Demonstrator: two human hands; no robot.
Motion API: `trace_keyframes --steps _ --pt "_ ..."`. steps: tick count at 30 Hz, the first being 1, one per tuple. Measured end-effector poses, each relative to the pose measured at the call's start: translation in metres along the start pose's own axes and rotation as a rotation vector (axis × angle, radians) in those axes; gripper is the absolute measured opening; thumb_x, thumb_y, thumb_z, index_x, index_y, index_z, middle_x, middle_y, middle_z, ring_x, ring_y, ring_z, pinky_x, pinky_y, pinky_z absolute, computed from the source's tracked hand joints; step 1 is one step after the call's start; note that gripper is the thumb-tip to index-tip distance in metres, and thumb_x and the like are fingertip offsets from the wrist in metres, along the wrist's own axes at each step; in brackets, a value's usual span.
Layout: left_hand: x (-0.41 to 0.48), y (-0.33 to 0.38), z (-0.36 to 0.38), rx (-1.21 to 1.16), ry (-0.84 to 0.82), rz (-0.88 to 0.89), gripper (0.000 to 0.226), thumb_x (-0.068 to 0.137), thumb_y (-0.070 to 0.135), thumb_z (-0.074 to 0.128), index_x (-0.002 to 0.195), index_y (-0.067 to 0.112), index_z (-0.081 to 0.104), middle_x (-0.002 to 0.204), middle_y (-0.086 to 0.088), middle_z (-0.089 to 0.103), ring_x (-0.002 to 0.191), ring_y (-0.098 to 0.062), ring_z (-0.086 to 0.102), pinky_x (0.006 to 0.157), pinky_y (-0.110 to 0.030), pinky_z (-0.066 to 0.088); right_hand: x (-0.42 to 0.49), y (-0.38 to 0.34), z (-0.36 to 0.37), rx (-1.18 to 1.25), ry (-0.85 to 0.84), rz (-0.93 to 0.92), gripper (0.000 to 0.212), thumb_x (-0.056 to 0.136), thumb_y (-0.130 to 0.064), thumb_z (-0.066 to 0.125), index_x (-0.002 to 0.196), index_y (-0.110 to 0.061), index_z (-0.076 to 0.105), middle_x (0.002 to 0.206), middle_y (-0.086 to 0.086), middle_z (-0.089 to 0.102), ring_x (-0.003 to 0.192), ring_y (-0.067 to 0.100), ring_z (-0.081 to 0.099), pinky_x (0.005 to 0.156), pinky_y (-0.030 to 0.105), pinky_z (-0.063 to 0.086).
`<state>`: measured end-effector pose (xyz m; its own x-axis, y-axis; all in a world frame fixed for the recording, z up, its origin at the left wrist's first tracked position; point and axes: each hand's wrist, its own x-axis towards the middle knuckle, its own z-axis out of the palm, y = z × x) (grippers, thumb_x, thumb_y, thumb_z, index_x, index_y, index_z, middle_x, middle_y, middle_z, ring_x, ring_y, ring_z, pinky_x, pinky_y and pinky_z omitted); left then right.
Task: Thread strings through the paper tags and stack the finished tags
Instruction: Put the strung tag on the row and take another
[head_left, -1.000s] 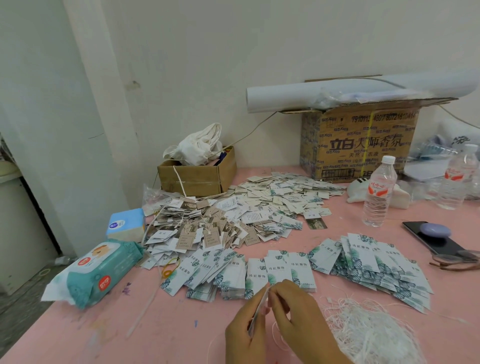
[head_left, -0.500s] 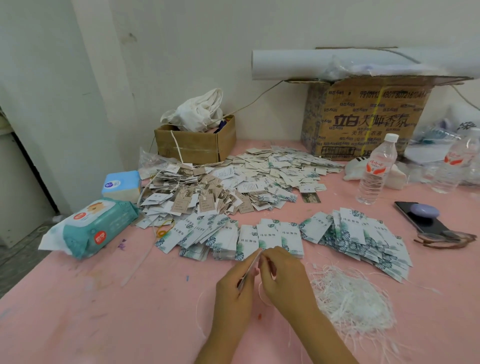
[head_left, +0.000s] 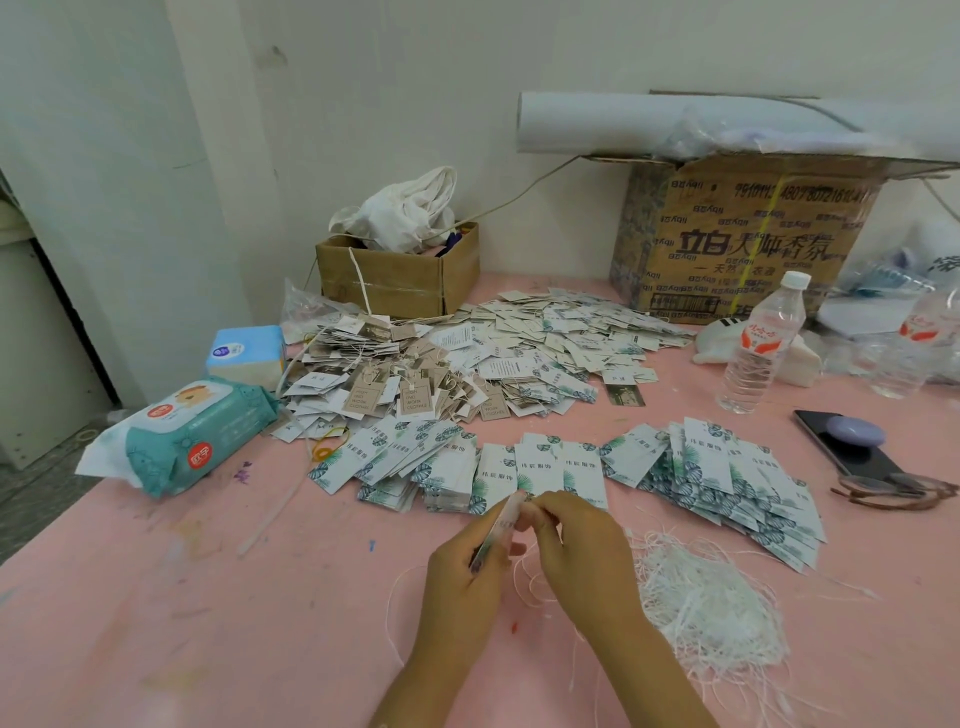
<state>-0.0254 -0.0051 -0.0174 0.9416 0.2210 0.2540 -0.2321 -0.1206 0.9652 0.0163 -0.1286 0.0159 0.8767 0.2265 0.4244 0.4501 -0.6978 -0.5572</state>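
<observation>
Head view: my left hand (head_left: 467, 564) still pinches one paper tag (head_left: 503, 522) edge-on between thumb and curled fingers. My right hand (head_left: 576, 545) keeps its fingertips nipped together at the tag's top end, on what looks to be the end of the string (head_left: 522, 584), though it is too fine there to be sure. Over the last second neither grip has changed. Both hands have only drifted forward, closer to the row of leaf-print tags (head_left: 540, 467). The rest of the string trails loose on the pink table (head_left: 182, 623) under my hands. I judge the threading is under way and not finished, so this tag is not ready for the stack. Just beside my right wrist lies the tangle of spare strings (head_left: 711, 608). Beyond the row sits the heap of strung tags (head_left: 415, 387).
</observation>
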Motion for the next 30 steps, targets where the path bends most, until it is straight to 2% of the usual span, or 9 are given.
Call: trace_keyframes --steps 3,6,9,12,19,22,25,28,30 --pt "-0.0002 0.0017 -0.0013 -0.01 -0.022 -0.01 0.031 0.099 0.02 0.054 0.12 0.04 0.065 0.105 0.012 0.073 0.09 -0.01 0.072 0.079 -0.022 0.055 0.0033 0.0025 -0.0001 0.249 0.025 0.159 0.02 0.088 -0.037 0.065 0.071 -0.027 0.064 0.062 -0.012 0.059 0.056 0.004 0.049 0.052 0.019 0.038" --pt "-0.0001 0.0029 -0.0013 -0.031 -0.044 -0.027 0.032 0.098 0.018 0.055 0.122 0.038 0.063 0.106 0.015 0.072 0.088 -0.011 0.073 0.075 -0.018 0.054 0.0063 0.0039 -0.0023 0.542 0.017 0.29 0.012 0.082 -0.026 0.074 0.084 -0.024 0.062 0.052 -0.011 0.047 0.048 0.003 0.039 0.047 0.014 0.033" --pt "-0.0004 0.0048 -0.0009 -0.071 -0.053 -0.053 0.033 0.098 0.014 0.055 0.123 0.035 0.063 0.107 0.012 0.072 0.086 -0.013 0.074 0.068 -0.013 0.051 0.0086 0.0047 -0.0044 0.762 -0.046 0.331 0.008 0.082 -0.012 0.073 0.08 -0.011 0.065 0.057 -0.005 0.057 0.051 0.008 0.045 0.047 0.013 0.038" --pt "-0.0009 0.0074 -0.0008 -0.097 -0.051 -0.061 0.035 0.098 0.014 0.055 0.12 0.04 0.064 0.108 0.011 0.073 0.084 -0.015 0.074 0.057 -0.01 0.048 0.0088 0.0031 -0.0063 0.921 -0.09 0.377 0.011 0.083 -0.01 0.071 0.076 -0.007 0.063 0.062 0.004 0.057 0.04 0.0 0.04 0.04 0.011 0.034" --pt "0.0008 0.0075 -0.0016 -0.082 -0.068 -0.049 0.04 0.097 0.022 0.056 0.114 0.059 0.06 0.105 0.011 0.073 0.082 -0.017 0.074 0.059 -0.019 0.052 0.0075 0.003 -0.0064 1.003 -0.111 0.412 0.022 0.071 -0.028 0.074 0.075 -0.008 0.065 0.064 0.009 0.059 0.035 0.004 0.034 0.035 0.016 0.027" --pt "-0.0001 0.0078 -0.0018 -0.108 -0.08 -0.049 0.038 0.096 0.019 0.056 0.116 0.051 0.064 0.103 0.007 0.074 0.08 -0.019 0.074 0.057 -0.018 0.052 0.0081 0.0049 -0.0047 1.022 -0.122 0.411 0.022 0.068 -0.029 0.076 0.073 -0.01 0.066 0.061 0.006 0.056 0.035 0.004 0.034 0.035 0.016 0.028" --pt "-0.0005 0.0072 -0.0018 -0.103 -0.098 -0.061 0.037 0.097 0.015 0.056 0.125 0.039 0.06 0.102 0.006 0.075 0.081 -0.018 0.074 0.059 -0.019 0.053 0.0073 0.0058 -0.0032 1.03 -0.164 0.413 0.019 0.069 -0.033 0.077 0.071 -0.017 0.066 0.059 0.005 0.05 0.038 0.011 0.023 0.037 0.017 0.024" --pt "-0.0001 0.0067 -0.0028 -0.086 -0.11 -0.065 0.037 0.096 0.017 0.057 0.127 0.037 0.057 0.105 0.008 0.074 0.082 -0.016 0.074 0.066 -0.019 0.054 0.0074 0.0062 -0.0022 1.02 -0.162 0.436 0.024 0.068 -0.037 0.076 0.074 -0.016 0.066 0.059 0.004 0.052 0.04 0.012 0.022 0.037 0.018 0.024" --pt "0.0 0.006 -0.0026 -0.072 -0.122 -0.069 0.039 0.095 0.021 0.058 0.13 0.038 0.054 0.111 0.013 0.072 0.092 -0.012 0.072 0.075 -0.021 0.056 0.0075 0.0063 -0.0019 1.019 -0.177 0.445 0.028 0.068 -0.037 0.074 0.078 -0.012 0.066 0.059 0.004 0.052 0.04 0.013 0.022 0.037 0.019 0.023"
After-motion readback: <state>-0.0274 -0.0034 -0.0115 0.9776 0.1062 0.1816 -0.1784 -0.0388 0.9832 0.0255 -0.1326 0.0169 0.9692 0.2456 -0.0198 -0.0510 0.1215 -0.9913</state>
